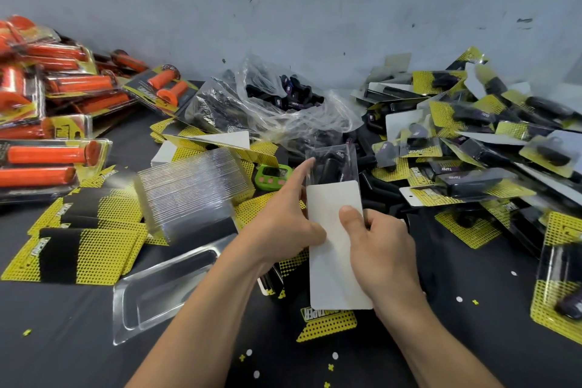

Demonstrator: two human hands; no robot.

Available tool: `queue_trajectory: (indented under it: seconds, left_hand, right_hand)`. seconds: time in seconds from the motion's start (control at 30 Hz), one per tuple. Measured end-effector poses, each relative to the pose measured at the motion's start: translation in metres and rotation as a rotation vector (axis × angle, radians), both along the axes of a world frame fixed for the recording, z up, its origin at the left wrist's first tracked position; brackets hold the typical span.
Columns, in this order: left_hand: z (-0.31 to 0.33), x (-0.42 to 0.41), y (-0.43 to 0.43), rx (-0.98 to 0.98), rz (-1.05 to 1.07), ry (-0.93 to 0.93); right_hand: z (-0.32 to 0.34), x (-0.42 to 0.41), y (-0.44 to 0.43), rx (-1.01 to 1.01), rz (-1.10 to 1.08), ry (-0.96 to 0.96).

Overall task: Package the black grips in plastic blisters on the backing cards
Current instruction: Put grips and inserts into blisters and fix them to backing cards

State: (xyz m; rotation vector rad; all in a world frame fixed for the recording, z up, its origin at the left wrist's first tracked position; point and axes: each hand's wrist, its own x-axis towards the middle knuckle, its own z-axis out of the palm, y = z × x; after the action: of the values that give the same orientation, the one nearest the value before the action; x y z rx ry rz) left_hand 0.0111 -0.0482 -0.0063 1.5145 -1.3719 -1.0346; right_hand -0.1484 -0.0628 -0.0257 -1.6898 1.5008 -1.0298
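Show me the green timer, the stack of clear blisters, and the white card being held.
green timer (272, 176), head view, on its front face.
stack of clear blisters (189, 189), head view, top of the stack.
white card (332, 264), head view, its bare lower half.

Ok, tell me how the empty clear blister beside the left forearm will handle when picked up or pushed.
The empty blister looks like thin formed plastic, so probably light and bendy if pinched by a rim. Its glossy surface may slide easily on the table. Lying flat and wide, it seems unlikely to roll.
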Motion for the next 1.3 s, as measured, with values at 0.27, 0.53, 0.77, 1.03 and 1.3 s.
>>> queue_trajectory:
  seconds: [0.27,0.53,0.77,1.03,1.3]
  left_hand:
    - [-0.004,-0.006,-0.007,-0.174,0.407,0.017]
    - [-0.009,-0.01,-0.007,-0.302,0.589,0.024]
    - [-0.011,-0.009,-0.009,-0.337,0.599,0.041]
    - [-0.011,-0.026,-0.004,-0.326,0.431,0.1]
    - [-0.001,-0.033,-0.005,-0.011,0.352,0.599]
  right_hand:
    - [0.0,0.0,-0.004,0.185,0.182,-0.348]
    - [0.0,-0.001,0.0,0.231,0.275,-0.428]
    - [0.004,-0.001,0.006,0.211,0.297,-0.4]
    - [0.002,-0.001,0.019,-0.586,0.14,0.141]
    - [0.001,0.007,0.025,-0.58,0.201,0.363]
